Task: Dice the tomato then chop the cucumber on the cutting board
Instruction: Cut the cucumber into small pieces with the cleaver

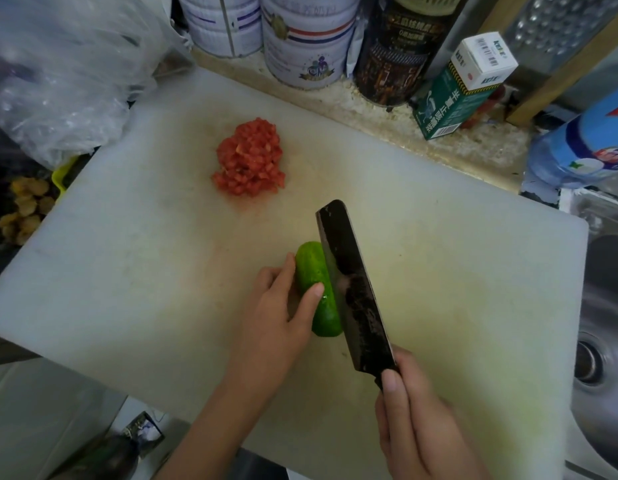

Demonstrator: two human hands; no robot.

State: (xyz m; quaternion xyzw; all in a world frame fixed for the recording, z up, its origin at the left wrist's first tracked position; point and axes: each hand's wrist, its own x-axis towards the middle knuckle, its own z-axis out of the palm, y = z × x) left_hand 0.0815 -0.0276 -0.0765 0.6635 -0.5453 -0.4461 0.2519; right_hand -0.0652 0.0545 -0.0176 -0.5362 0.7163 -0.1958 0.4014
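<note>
A heap of diced tomato (249, 157) lies on the far left part of the white cutting board (145, 265). A short green cucumber (312, 271) lies lengthwise near the board's middle. My left hand (280, 306) holds the cucumber from its left side, fingers curled over its top. My right hand (411, 420) grips the handle of a dark cleaver (352, 282). The blade runs along the cucumber's right side, its edge against the cucumber. The cucumber's right flank is hidden behind the blade.
Several tins (307, 39), a dark can (394, 53) and a green-and-white carton (463, 88) stand behind the board. A clear plastic bag (58, 71) sits at the back left. A steel sink (605, 323) lies to the right, a blue packet (584, 143) above it.
</note>
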